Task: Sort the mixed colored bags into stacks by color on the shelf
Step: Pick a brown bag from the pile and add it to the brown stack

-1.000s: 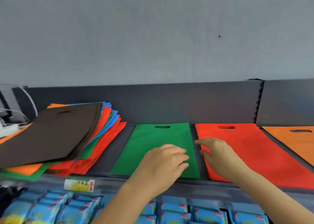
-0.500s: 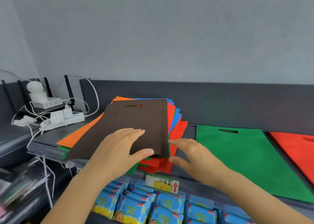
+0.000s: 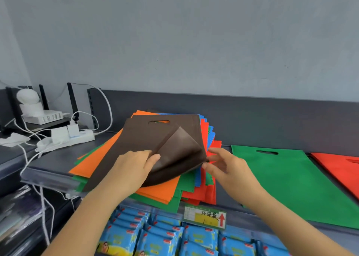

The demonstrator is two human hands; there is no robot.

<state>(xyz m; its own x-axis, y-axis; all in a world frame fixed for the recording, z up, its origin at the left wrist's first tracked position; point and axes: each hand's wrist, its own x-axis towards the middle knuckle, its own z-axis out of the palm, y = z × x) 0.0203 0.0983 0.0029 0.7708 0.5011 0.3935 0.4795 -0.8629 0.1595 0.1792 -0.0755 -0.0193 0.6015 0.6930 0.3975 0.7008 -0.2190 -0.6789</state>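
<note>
Blue packets (image 3: 155, 240) hang below the shelf's front edge, with a price label (image 3: 205, 216) clipped on that edge. Above them the left hand (image 3: 134, 168) lies on the brown bag (image 3: 147, 139), thumb on top and fingers curled under its near right corner, which is peeled up and folded back so the underside shows. The right hand (image 3: 227, 168) is loosely spread and holds nothing, with thumb and forefinger right at the lifted flap's right edge. Whether they touch it is hard to tell. The brown bag tops the mixed pile (image 3: 97, 162) of orange, green, blue and red bags, fanned out untidily on the shelf (image 3: 58, 154) left of centre and overhanging the front edge. To the right, apart from the pile, a green bag (image 3: 287, 182) lies flat, and a red bag (image 3: 342, 170) lies beyond it at the right end. Those look like started colour stacks. At the far left are a power strip (image 3: 77, 137) with cables and a white router (image 3: 44, 115) near the back panel. Step in hand, as I judge it: separating the top brown bag from the pile. Sorting looks early, as most bags are unsorted. Next move: get the right hand under the flap, lift only the one brown layer without dragging the orange one beneath, then lay it on a free patch of shelf, since no brown stack is in view.
</note>
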